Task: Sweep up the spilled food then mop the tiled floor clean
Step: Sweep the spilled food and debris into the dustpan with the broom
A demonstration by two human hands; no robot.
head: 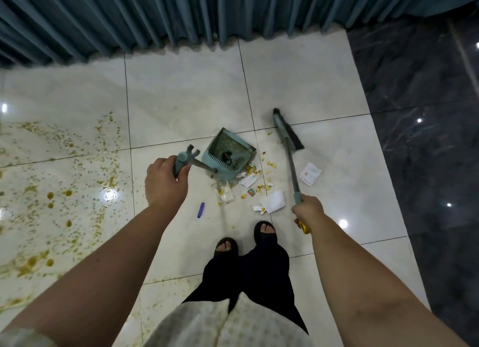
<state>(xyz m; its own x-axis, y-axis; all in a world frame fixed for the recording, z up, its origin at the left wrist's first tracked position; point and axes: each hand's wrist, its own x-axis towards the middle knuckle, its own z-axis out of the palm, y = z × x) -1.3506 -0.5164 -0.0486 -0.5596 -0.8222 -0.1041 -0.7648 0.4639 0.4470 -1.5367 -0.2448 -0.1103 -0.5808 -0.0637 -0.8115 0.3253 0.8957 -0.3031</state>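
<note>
At the middle of the pale tiled floor (181, 95) stands a teal dustpan (229, 149), its mouth facing the person and dark debris already lying inside. Its grey handle slants up to the left, where the left hand (166, 183) holds the teal grip, fingers (184, 171) curled tightly round it.

Right of the dustpan, the broom (287, 133) is angled with its dark bristles turned away from the pan, at the tile; whether they touch it I cannot tell. The broom's grey shaft runs down toward the person, and the right hand (308, 210) grips it near the top, fingers (296, 213) wrapped round the shaft, with a yellow end showing just beyond the hand.

Between the dustpan and the broom, and just in front of the pan's mouth, lies the spilled food (269, 164): scattered yellow bits mixed with white paper scraps (273, 201) and a small red and green wrapper (251, 192). A clear plastic piece (225, 194) holding more yellow bits lies touching or just beside the pan's near edge. A small blue stick (201, 210) lies near it, on the left-hand side.

Well left of the dustpan, a wide yellow-brown splatter (64, 191) covers several tiles. Beyond the dustpan hangs a pleated teal curtain (181, 15); far right of it runs dark marble flooring (427, 113). Nearer than the dustpan, two feet in black sandals (226, 247) stand on the tiles.
</note>
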